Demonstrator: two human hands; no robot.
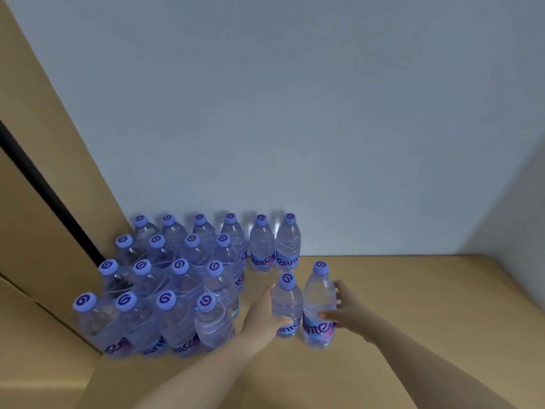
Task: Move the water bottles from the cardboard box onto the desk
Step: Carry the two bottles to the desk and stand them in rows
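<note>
The head view looks down on a tan wooden desk (413, 335) set against a pale grey wall (295, 113), where a block of clear plastic water bottles with purple caps and purple labels (165, 278) stands upright in tight rows in the left corner, packed cap to cap, probably to keep room free for more. Two further bottles (274, 246) stand side by side at the wall just right of that block. In front of them the left hand (261, 315) has its grip closed round the lower body of one bottle, the left-held bottle (286, 305), and the right hand (343, 314) has thumb and fingers wrapped round a second, the right-held bottle (319, 305). Both bottles are upright and touching each other, seemingly at or just above the desk, though contact at the bases cannot be told. They look to be going down as a pair, starting the next row beside the block. The low grasp near the labels likely keeps the soft bottles steady. The cardboard box is not in view.
</note>
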